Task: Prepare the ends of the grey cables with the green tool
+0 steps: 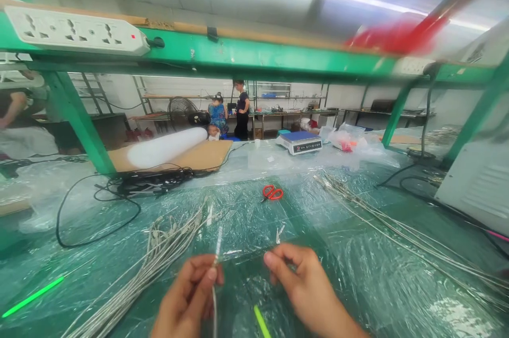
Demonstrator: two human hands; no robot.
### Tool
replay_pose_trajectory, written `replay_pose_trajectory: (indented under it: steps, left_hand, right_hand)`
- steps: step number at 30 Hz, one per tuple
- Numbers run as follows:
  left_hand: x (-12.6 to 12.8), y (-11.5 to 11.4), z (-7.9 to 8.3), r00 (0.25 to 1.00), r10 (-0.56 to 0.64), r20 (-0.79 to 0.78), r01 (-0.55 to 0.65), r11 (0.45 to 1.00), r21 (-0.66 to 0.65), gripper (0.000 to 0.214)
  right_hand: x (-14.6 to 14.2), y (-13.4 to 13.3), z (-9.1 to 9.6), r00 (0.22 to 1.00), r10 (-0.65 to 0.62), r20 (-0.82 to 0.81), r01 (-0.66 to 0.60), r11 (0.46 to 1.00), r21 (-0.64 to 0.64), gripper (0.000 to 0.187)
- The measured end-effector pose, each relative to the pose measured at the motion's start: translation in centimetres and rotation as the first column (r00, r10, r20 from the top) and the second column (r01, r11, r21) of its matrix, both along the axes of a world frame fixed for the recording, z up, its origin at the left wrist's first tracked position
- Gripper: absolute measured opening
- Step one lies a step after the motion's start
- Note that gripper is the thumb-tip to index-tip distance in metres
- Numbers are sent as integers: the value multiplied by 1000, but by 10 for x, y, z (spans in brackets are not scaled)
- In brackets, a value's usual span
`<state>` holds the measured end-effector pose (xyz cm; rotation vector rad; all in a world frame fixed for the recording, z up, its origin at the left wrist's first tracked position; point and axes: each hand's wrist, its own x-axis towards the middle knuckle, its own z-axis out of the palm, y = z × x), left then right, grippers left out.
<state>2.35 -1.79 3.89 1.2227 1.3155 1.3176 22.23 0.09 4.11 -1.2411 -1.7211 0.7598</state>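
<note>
We see the left hand (pixel 191 295) low in the frame, thumb and forefinger pinched shut on a thin grey wire (pixel 217 245) that sticks up past the fingertips, with more of it hanging down below the hand. The right hand (pixel 306 287) sits just beside it, fingers curled closed around what looks like the tip of another thin wire (pixel 279 233); the grip itself is partly hidden, so we can't tell exactly how much it holds. The wire looks light, thin and springy, a bit slick in its clear sleeve, so we judge it bends easily and could slip or whip about if held far from the end. Best hold is close to the tip, pinched between finger pads, as both hands do now. Both wrists come in from the bottom edge, palms turned inward toward each other, fingertips near but apart, above the green table (pixel 358 274) covered in clear plastic sheet. A loose bundle of wires (pixel 159 258) lies left of the left hand, another bundle (pixel 397 226) runs off to the right. Red scissors (pixel 272 192) lie further back in the middle, well apart from the hands. A green stick (pixel 32 298) lies far left, a scale (pixel 299 141) sits at the back, a power strip (pixel 75 30) hangs on the green frame overhead.
</note>
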Motion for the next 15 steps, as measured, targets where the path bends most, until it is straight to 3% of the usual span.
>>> replay_pose_trajectory:
  steps: [5, 10, 15]
  left_hand:
    - [-12, 9, 10, 988, 94, 119, -92, 995, -25, 31]
    - [5, 1, 11, 985, 53, 166, -39, 996, -84, 32]
    - [11, -2, 4, 993, 11, 115, -4, 998, -61, 29]
  right_hand:
    - [-2, 4, -15, 969, -52, 240, 46, 998, 32, 32]
    - [-18, -6, -34, 860, 41, 509, -14, 998, -56, 18]
    - [-22, -8, -39, 839, 78, 539, -62, 997, -47, 4]
